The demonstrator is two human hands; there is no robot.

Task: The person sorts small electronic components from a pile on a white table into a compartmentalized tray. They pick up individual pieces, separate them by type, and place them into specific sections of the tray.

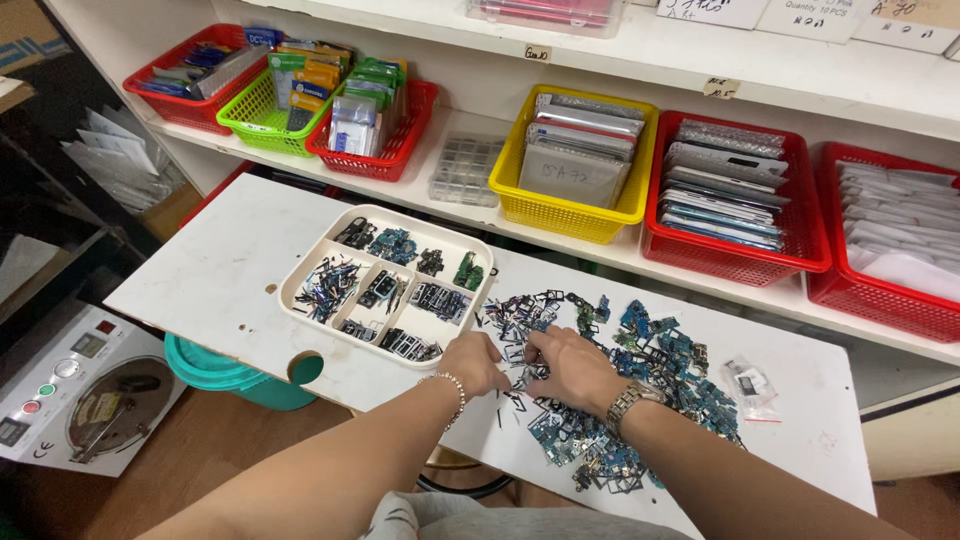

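Clearly both hands, the left hand (473,362) and right hand (568,368), rest with fingers curled and pinching into the pile of small blue circuit boards and metal trays (620,370) on the white table (210,270), just beside the divided white tray (300,285), where like parts lie grouped by compartment.

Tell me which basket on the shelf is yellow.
The yellow basket is the only one of that colour. It stands mid-shelf, between the clear tray and a red basket, holding flat grey packets.
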